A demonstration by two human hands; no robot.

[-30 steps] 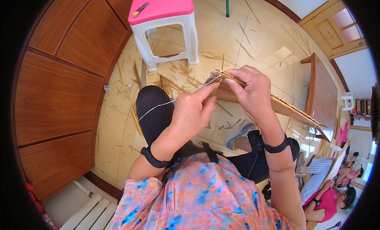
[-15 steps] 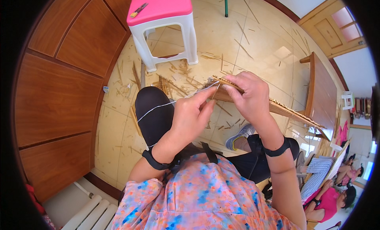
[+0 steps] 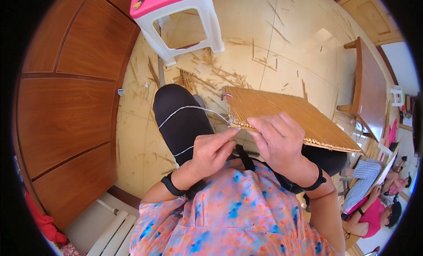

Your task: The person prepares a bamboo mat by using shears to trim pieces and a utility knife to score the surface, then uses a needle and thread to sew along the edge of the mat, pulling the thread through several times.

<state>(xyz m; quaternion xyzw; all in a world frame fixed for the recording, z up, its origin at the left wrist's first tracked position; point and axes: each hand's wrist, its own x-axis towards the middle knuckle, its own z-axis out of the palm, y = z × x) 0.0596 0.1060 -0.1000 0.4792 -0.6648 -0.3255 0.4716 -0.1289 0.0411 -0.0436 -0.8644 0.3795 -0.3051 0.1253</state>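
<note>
A flat tan panel of thin plant stalks (image 3: 273,104) lies tilted before me, its cut stalk ends in a row along the near edge. My right hand (image 3: 280,134) grips that edge close to the left corner, thumb and fingers pressed together. My left hand (image 3: 212,153) is closed, its forefinger reaching to the corner; anything between its fingers is hidden. White string (image 3: 189,107) runs from the corner across my black-clad knee (image 3: 174,106) and loops back toward my left wrist. Similar white strands bind the panel's left side.
A pink-topped white stool (image 3: 176,9) stands ahead with a yellow-ended cutter (image 3: 142,0) on it. Cut stalks (image 3: 187,81) litter the tiled floor. Wooden cabinets (image 3: 70,115) line the left; a brown table (image 3: 368,88) stands right. A person in pink (image 3: 370,214) sits at lower right.
The panel has tipped from nearly edge-on to showing its broad face, and its corner has come closer to me. Both hands have moved down with it. My view has shifted slightly.
</note>
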